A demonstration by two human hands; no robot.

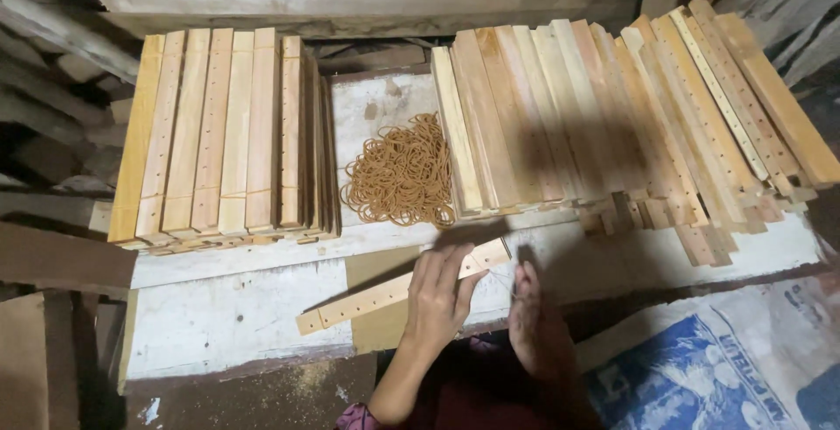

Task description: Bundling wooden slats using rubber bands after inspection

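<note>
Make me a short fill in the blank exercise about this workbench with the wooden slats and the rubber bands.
1. The left hand rests on a wooden slat drilled with a row of ____.
2. The pile of rubber bands lies ____ the two stacks of slats.
3. The neat bundled stack sits on the ____ side of the white board.
4. The right hand lies near the slat's ____ end.

Missing words: holes; between; left; right

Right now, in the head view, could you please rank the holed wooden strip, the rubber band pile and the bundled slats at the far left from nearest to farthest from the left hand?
1. Holed wooden strip: under the left hand, touching it.
2. Rubber band pile: just beyond, mid-table.
3. Bundled slats: far left, back of the table.
</note>
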